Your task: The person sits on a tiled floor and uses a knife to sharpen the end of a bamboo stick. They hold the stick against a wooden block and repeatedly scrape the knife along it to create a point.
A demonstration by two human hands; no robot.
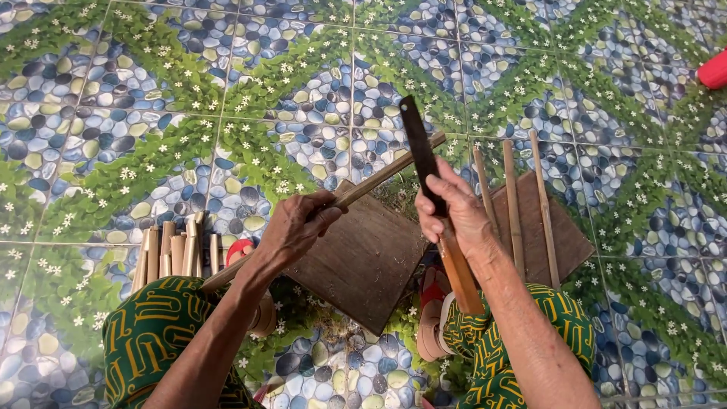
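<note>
My left hand [294,227] grips a long bamboo stick [386,173] that slants from my left knee up to the right, over a dark wooden board [363,261]. My right hand [451,208] holds a knife with a dark flat blade [419,148] and a wooden handle [462,276]; the blade points up and away from me, its edge close to the stick's far end. Both my knees, in green and yellow patterned cloth, frame the board.
Three thin bamboo strips [515,204] lean on a second wooden board [564,238] at right. A pile of short bamboo pieces [170,254] lies at left. The floor is pebble-and-leaf patterned tile. A red object [714,70] sits at the right edge. Sandalled feet show below.
</note>
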